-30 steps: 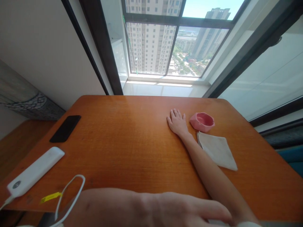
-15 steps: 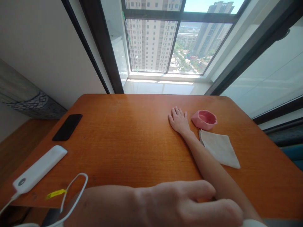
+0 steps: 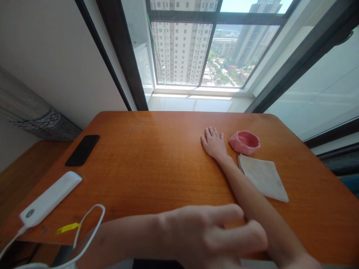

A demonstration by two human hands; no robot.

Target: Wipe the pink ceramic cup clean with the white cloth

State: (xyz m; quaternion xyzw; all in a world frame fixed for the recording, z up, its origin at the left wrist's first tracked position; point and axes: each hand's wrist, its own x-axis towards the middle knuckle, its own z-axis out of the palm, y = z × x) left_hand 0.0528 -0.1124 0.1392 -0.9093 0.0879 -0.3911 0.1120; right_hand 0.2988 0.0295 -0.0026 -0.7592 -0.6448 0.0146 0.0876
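My right hand (image 3: 214, 145) lies flat on the wooden table, palm down with fingers spread, holding nothing. Just right of it sits a pink faceted bowl (image 3: 244, 142), apart from the fingers. A folded pale cloth (image 3: 263, 177) lies beside my right forearm. Close to the camera, my left hand (image 3: 207, 231) reaches across from the left, its back toward me. Two of its digits show with a gap between them, slightly bent, and no object is visible in them. Its other fingers are hidden or cut off at the lower edge.
A black phone (image 3: 82, 150) lies at the table's left side. Nearer is a white elongated device (image 3: 51, 199) with a cable. A white cable loop (image 3: 103, 213) with a yellow tag (image 3: 68, 228) crosses by my left forearm. Behind the table (image 3: 157, 157) is a window.
My left hand has drawn back a little to the left, uncovering more of my right forearm. My right hand stays flat in place. The view has shifted slightly.
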